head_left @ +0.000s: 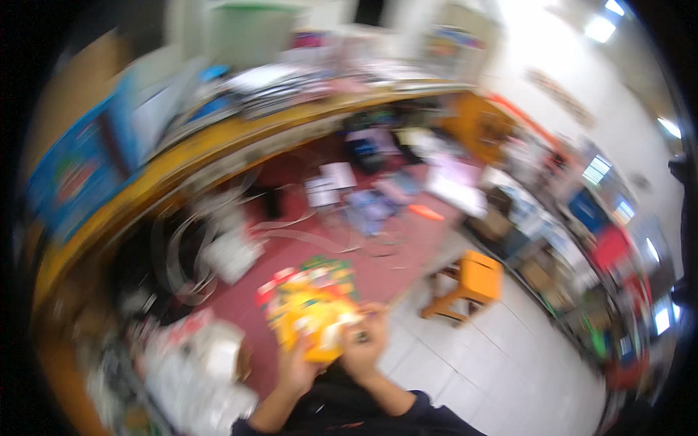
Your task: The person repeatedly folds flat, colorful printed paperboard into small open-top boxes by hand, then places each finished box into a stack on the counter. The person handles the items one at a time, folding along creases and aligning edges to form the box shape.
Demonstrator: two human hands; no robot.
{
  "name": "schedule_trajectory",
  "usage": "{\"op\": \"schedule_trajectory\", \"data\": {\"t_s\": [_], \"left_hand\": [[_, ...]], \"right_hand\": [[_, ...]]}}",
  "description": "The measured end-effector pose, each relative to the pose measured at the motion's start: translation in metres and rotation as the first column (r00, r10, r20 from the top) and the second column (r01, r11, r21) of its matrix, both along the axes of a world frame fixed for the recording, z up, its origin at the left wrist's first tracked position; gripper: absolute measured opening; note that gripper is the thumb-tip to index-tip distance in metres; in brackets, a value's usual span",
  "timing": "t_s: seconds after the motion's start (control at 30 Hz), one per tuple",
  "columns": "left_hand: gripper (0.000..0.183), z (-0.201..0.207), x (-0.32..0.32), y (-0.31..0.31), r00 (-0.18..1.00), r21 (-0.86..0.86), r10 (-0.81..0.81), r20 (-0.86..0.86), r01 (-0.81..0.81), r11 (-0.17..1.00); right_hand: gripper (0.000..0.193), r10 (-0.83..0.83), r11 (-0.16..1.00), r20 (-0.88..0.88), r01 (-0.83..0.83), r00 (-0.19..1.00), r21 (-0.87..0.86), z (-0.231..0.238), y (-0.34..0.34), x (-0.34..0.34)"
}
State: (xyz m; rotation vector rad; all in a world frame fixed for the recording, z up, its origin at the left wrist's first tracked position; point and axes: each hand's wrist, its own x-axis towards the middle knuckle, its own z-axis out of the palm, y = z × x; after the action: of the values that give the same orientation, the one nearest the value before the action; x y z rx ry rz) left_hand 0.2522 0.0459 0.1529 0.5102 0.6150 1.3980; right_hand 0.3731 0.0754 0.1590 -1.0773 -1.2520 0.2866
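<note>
Motion blur smears the whole view. A bright yellow, flat-looking item with white patches point(311, 314) is held in front of my body, over the near edge of the red table; its exact kind cannot be made out. My left hand point(297, 369) grips its lower left side. On its right side, my right hand point(365, 341) is closed around the edge, with a small dark spot showing by the fingers. Just beyond the yellow item, a patch of red, green and yellow printed material point(323, 272) shows; whether it is part of the same item is unclear.
White plastic bags point(196, 363) crowd the lower left. On the red tabletop point(291, 243) lie papers point(331, 185), loose pale straps and an orange object point(426, 212). A yellow-edged shelf point(291, 120) carries stacked papers. An orange stool point(476, 276) stands right; loaded shelving lines the wall.
</note>
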Motion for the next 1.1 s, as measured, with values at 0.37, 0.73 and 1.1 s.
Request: {"op": "schedule_trajectory", "data": {"t_s": [0.37, 0.73, 1.1], "left_hand": [[0.061, -0.030, 0.001, -0.032, 0.772, -0.051, -0.571, 0.281, 0.606, 0.794], [0.056, -0.032, 0.015, -0.042, 0.666, -0.050, -0.688, 0.290, 0.728, 0.684], [0.053, -0.031, 0.026, -0.051, 0.697, -0.063, -0.691, 0.190, 0.711, 0.700]], "right_hand": [[0.035, 0.285, 0.933, -0.220, -0.322, 0.933, -0.157, -0.010, -0.102, 0.040], [0.062, 0.533, 0.751, 0.043, -0.450, 0.845, -0.483, 0.012, -0.104, 0.081], [0.049, 0.432, 0.732, -0.048, -0.381, 0.901, -0.564, -0.028, -0.100, 0.076]]}}
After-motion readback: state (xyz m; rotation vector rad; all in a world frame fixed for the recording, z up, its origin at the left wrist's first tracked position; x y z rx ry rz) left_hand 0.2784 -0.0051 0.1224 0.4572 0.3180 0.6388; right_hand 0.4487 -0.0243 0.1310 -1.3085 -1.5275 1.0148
